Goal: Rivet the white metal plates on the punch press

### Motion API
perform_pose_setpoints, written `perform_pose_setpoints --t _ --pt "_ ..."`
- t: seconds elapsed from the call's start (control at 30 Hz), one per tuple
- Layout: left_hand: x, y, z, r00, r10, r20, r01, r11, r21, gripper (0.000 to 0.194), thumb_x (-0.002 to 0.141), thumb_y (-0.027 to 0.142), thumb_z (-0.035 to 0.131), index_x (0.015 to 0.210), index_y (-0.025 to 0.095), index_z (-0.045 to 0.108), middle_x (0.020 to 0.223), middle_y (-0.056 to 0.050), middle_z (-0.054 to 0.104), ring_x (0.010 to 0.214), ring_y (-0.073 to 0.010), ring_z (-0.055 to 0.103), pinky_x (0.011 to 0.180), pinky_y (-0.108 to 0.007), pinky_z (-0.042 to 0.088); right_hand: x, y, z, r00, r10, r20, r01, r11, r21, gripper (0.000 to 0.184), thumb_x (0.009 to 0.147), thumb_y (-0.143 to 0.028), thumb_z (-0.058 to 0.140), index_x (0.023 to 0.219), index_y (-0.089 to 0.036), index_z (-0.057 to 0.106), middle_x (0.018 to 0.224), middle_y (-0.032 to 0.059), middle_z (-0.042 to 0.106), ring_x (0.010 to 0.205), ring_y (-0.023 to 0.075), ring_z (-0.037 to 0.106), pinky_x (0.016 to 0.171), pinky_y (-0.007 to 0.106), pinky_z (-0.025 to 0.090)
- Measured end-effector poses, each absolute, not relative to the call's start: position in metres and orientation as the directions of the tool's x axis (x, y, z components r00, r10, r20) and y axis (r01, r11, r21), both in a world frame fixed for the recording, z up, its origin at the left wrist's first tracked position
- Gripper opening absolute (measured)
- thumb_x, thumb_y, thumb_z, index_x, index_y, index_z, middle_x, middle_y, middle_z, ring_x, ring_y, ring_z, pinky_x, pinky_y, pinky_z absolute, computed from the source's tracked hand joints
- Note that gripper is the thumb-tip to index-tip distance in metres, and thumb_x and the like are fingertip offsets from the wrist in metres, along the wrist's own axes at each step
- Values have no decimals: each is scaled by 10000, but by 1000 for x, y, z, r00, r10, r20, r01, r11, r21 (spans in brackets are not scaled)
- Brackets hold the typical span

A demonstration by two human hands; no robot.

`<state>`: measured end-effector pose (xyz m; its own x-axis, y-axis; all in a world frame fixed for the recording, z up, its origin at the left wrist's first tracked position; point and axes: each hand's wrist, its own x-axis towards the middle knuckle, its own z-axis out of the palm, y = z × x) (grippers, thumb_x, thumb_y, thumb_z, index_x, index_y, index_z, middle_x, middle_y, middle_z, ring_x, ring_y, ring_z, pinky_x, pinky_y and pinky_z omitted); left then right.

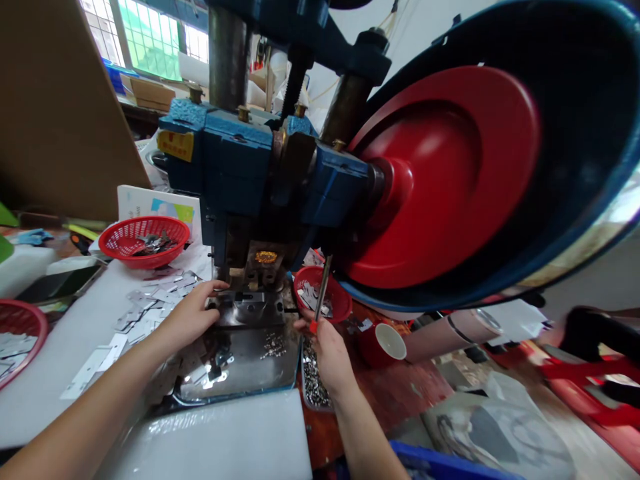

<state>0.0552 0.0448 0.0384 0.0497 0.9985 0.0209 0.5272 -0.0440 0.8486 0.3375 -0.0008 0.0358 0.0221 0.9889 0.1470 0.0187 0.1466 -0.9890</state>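
My left hand (196,312) reaches to the left side of the metal die block (250,308) on a blue punch press (240,153). Its index finger and thumb are apart, with nothing visible between them. Right of the die, my right hand (330,353) has its fingers closed round a slim metal rod with a red lower end (323,293), which points upward; its exact kind is unclear. On the dark metal plate (250,367) before the die lie small metal bits (274,345). Flat metal pieces (150,307) are heaped by my left forearm.
A red basket (145,259) of metal pieces stands at left, another basket (20,313) at the left edge. Behind my right hand is a red bowl (340,300). A tray of small parts (314,380) lies beside it. A large red flywheel (450,173) fills the upper right.
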Motion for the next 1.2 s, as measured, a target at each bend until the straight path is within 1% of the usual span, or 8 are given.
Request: perform_pose_setpoints --t 0.23,0.4,0.5,0.67,0.83,1.03,1.1,1.2 --pt "14 6 31 -44 999 -24 629 46 776 370 681 258 494 1026 248 627 1044 -23 668 996 -253 604 853 -348 472 334 6 20 159 968 194 53 188 -981 495 811 -599 555 1086 -196 643 1035 71 695 978 230 631 894 362 473" --pt "3 -16 33 222 974 45 729 -196 656 326 684 209 478 948 275 659 1022 -7 652 1010 -225 579 895 -323 444 323 22 -2 111 991 76 -72 84 -994 594 870 -666 344 1084 -195 636 985 92 704 918 237 653 825 391 511" --pt "5 -24 34 336 942 8 785 -285 551 361 715 191 475 1006 301 659 1064 -13 629 1029 -223 558 899 -332 430 304 41 6 15 993 121 197 115 -974 418 852 -550 490 1011 -206 666 996 83 701 935 229 646 837 359 500" --pt "13 -26 31 365 929 -65 830 -293 475 341 733 203 509 1012 322 666 1034 -39 618 994 -242 546 874 -365 402 266 74 27 -112 982 154 617 190 -764 330 780 -386 621 1032 -179 666 1021 101 683 994 255 611 879 373 440" --pt "20 -20 28 334 939 -77 828 -254 500 200 711 354 617 895 305 677 961 -49 608 932 -267 529 821 -370 383 276 80 22 87 987 135 375 93 -923 197 733 -366 632 725 -171 654 685 27 648 692 192 607 670 306 450" --pt "30 -19 30 342 936 -76 752 -224 620 160 713 409 631 689 252 631 816 -26 626 810 -225 557 721 -302 386 320 42 14 231 956 179 213 129 -968 371 828 -434 513 1058 -165 626 868 62 680 733 179 620 678 315 474" --pt "32 -20 33 289 945 -152 756 -128 642 198 743 445 592 690 255 614 725 2 631 708 -201 570 638 -278 383 317 24 13 163 969 186 263 139 -955 277 803 -372 577 998 -200 670 876 50 693 803 194 626 745 329 474" --pt "35 -18 40 139 963 -232 739 55 672 253 784 500 519 784 270 623 663 31 641 601 -184 576 557 -264 370 300 2 16 -228 955 188 508 281 -814 147 821 -243 576 860 -240 718 868 28 702 874 189 615 839 327 443"
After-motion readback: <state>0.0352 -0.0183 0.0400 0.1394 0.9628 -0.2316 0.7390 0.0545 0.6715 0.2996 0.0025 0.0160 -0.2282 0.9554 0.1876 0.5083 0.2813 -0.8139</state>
